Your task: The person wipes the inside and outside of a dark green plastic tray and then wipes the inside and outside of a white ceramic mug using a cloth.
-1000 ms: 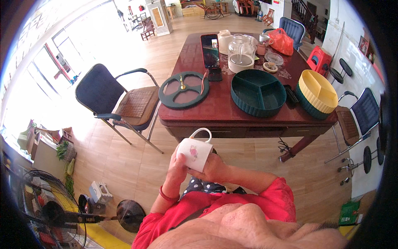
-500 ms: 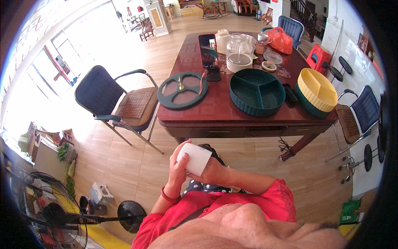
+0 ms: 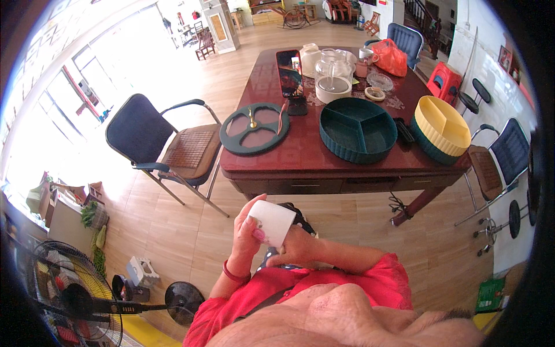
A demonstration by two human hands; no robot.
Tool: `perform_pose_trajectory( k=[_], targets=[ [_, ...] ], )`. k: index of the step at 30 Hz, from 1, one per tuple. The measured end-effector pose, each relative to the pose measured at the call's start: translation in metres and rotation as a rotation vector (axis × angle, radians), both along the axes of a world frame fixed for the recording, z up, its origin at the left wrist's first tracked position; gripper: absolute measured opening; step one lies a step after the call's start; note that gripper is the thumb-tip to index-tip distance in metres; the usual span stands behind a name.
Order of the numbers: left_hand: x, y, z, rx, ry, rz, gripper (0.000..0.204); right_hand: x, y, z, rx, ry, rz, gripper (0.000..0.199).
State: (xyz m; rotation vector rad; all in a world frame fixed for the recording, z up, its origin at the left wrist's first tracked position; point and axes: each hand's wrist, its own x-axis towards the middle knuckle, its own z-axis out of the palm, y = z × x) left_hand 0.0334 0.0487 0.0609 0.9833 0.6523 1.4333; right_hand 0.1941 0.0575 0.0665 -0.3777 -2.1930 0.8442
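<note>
A white cup-shaped cylinder with a small pink print lies tilted between my hands, above my lap. My left hand wraps its left side, with the thumb across the front. Against its lower right end is my right hand, fingers bent and partly hidden behind it. Whether the cylinder is hollow does not show.
Ahead stands a dark red table bearing a green three-part ring lid, a green divided tray, a yellow divided tray, a propped phone and a glass jar. A chair stands left, a fan lower left.
The white cylinder has turned in my hands, bringing the pink print into view by my left thumb. My right hand has shifted slightly lower along its end.
</note>
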Motion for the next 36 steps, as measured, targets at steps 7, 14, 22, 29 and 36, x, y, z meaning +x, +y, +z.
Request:
perform_pose_trajectory(
  k=[7,14,22,29,36],
  targets=[
    [-0.002,0.002,0.001,-0.092,0.111,-0.064,0.063,0.003,0.021,-0.016,0.034,-0.210,-0.004,0.061],
    [-0.003,0.006,-0.004,0.066,0.034,-0.132,0.089,0.008,0.010,-0.003,-0.464,0.048,0.004,0.050],
    [-0.003,0.008,-0.011,0.384,0.170,-0.022,0.113,-0.005,0.000,0.006,-1.018,0.516,0.027,0.033],
    [-0.012,0.016,-0.017,0.597,0.481,0.244,0.089,-0.006,-0.001,0.006,-1.078,0.441,0.124,0.037],
    [0.001,0.001,0.004,0.060,0.191,0.131,0.071,-0.007,0.011,0.000,0.262,-0.113,-0.029,0.053]
  ],
)
